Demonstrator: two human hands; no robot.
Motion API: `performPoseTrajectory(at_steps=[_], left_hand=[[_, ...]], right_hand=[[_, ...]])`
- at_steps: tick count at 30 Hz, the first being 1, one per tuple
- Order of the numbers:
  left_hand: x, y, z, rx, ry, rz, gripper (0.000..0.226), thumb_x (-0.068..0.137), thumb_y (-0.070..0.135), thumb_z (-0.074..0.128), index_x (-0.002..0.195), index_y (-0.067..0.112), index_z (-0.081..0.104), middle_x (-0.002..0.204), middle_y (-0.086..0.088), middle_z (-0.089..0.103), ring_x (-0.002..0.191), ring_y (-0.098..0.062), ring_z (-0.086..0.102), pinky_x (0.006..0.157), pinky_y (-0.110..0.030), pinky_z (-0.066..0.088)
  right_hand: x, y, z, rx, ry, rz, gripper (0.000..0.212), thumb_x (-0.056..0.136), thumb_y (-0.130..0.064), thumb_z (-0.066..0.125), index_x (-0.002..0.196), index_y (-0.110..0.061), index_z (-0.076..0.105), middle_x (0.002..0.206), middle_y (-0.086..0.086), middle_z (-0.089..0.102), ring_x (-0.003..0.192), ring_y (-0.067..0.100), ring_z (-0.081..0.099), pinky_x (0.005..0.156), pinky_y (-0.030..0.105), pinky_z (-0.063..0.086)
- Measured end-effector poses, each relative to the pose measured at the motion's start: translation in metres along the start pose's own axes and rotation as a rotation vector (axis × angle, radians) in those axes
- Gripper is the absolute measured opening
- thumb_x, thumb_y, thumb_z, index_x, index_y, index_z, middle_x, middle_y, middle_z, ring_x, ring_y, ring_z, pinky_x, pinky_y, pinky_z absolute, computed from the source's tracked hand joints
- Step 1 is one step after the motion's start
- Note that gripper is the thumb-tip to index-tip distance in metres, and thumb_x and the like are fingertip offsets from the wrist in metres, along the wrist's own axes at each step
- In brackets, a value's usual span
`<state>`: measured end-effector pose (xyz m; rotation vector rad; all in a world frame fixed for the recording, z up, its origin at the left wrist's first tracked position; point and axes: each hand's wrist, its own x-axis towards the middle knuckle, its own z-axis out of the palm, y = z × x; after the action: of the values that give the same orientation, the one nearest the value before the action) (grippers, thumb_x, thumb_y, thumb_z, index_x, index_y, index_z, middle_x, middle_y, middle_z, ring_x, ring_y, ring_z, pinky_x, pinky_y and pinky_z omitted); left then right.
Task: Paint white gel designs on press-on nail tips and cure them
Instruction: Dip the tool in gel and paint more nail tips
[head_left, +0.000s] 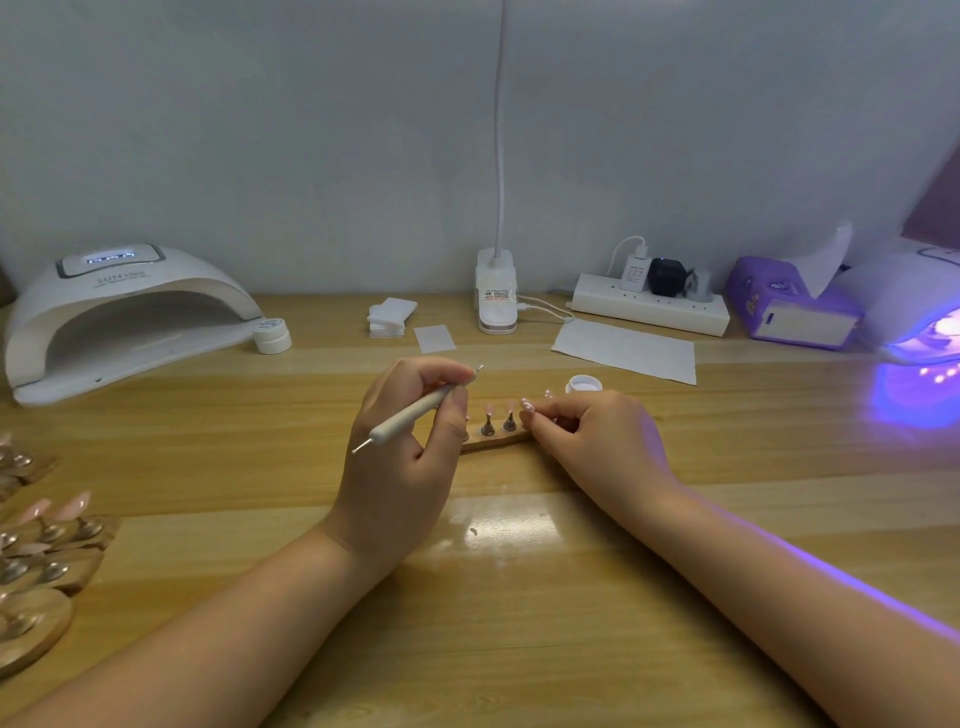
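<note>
Far left edge: wooden display stands (57, 551) carrying pink nail tips, partly cut off by the frame.
Back left: white curing lamp (124, 306), unlit inside, display glowing on top; a small white jar (273, 336) just beside its right foot.
Centre back: stack of white wipes (390, 315), one loose wipe (434, 339), and a clip lamp base (496, 296) with a white gooseneck rising out of view.
Centre: left hand (402, 467), fingers curled round a white dotting tool (415, 410), held slanted, its metal tips free at both ends.
Beside it: wooden nail strip (493, 440) on the table (519, 597), holding pink press-on tips (511, 406) on metal pegs.
Right hand (597, 441): fingers curled, pinching the strip's right end, where one tip shows white marks.
Behind it: open white gel pot (584, 384), paper sheet (626, 351).
Back right: power strip (652, 306), purple tissue pack (789, 306), second curing lamp (919, 306) glowing violet.
</note>
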<state>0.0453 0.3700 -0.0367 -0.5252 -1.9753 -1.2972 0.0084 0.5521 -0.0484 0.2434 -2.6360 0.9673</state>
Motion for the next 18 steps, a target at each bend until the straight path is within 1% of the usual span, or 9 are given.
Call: performPoseTrajectory(at_steps=[2, 3, 7, 11, 15, 18], left_hand=[[-0.0002, -0.0001, 0.0000, -0.002, 0.001, 0.001, 0.013, 0.092, 0.012, 0.053, 0.101, 0.015, 0.060, 0.092, 0.006, 0.062, 0.087, -0.013, 0.061, 0.076, -0.028, 0.049], [-0.0003, -0.0001, -0.0001, -0.002, 0.001, 0.000, 0.013, 0.092, 0.012, 0.053, 0.101, 0.015, 0.060, 0.092, 0.007, 0.062, 0.087, -0.013, 0.061, 0.076, -0.028, 0.049], [-0.0004, -0.0011, 0.0001, -0.001, -0.003, -0.002, 0.013, 0.092, 0.012, 0.053, 0.101, 0.014, 0.061, 0.092, 0.006, 0.062, 0.086, -0.014, 0.061, 0.076, -0.028, 0.049], [0.0000, -0.0030, 0.0007, -0.005, -0.009, -0.028, 0.013, 0.092, 0.013, 0.053, 0.102, 0.014, 0.061, 0.092, 0.005, 0.062, 0.087, -0.016, 0.061, 0.077, -0.030, 0.049], [-0.0006, -0.0042, 0.0004, -0.006, -0.022, -0.056, 0.013, 0.092, 0.016, 0.053, 0.103, 0.016, 0.061, 0.093, 0.007, 0.062, 0.091, -0.017, 0.061, 0.079, -0.034, 0.050], [-0.0008, -0.0043, 0.0007, 0.004, -0.018, -0.064, 0.012, 0.092, 0.017, 0.053, 0.102, 0.018, 0.061, 0.093, 0.009, 0.062, 0.091, -0.016, 0.061, 0.081, -0.034, 0.050]], right_hand=[[0.0002, -0.0003, -0.0002, -0.025, -0.007, 0.013, 0.017, 0.090, -0.040, 0.062, 0.099, -0.034, 0.075, 0.094, -0.011, 0.074, 0.084, 0.010, 0.065, 0.071, 0.031, 0.052], [0.0001, -0.0004, -0.0007, -0.034, -0.006, 0.021, 0.017, 0.089, -0.040, 0.063, 0.100, -0.034, 0.075, 0.093, -0.009, 0.074, 0.084, 0.012, 0.065, 0.072, 0.032, 0.053], [-0.0006, -0.0021, -0.0039, -0.091, -0.008, 0.035, 0.017, 0.088, -0.041, 0.063, 0.097, -0.033, 0.076, 0.086, -0.001, 0.072, 0.079, 0.017, 0.064, 0.068, 0.032, 0.052], [-0.0016, -0.0037, -0.0053, -0.159, -0.032, 0.029, 0.020, 0.089, -0.042, 0.061, 0.088, -0.030, 0.077, 0.079, -0.002, 0.071, 0.078, 0.017, 0.063, 0.065, 0.031, 0.051], [-0.0001, -0.0045, -0.0052, -0.187, -0.043, 0.023, 0.023, 0.091, -0.042, 0.059, 0.089, -0.028, 0.077, 0.081, -0.001, 0.071, 0.078, 0.017, 0.063, 0.066, 0.033, 0.051], [0.0007, -0.0052, -0.0055, -0.189, -0.032, 0.013, 0.023, 0.091, -0.042, 0.059, 0.091, -0.028, 0.077, 0.082, -0.001, 0.071, 0.078, 0.016, 0.062, 0.065, 0.032, 0.051]])
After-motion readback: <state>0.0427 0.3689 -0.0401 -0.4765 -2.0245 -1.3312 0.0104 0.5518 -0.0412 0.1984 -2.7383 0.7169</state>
